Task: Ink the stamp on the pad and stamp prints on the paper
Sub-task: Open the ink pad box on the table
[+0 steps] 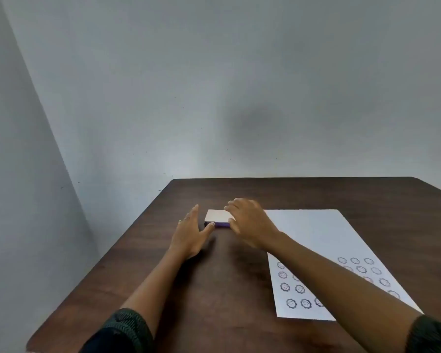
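Two dark patterned sleeves [127, 329] sit nearest the camera at the bottom edge, with bare forearms reaching forward over the dark wood-grain bench [214, 289]. To the right lies a white sheet of paper [311, 233], its near half covered with rows of round, scallop-edged prints [292, 303] in dark ink, each with a small smiling face inside; no writing or brand name is legible anywhere. The right forearm crosses over some of these prints. Farther on, the left hand [189, 235] is held edge-on with fingers straight and together, a ring on one finger, its thumb touching the front left corner of the ink pad [217, 218]. The pad is a closed flat box, pale lid above a purple base, just left of the paper's far corner. The right hand [250, 222] rests on its right side, fingers curled loosely. No stamp shows. Beyond rises a plain grey wall [239, 85].
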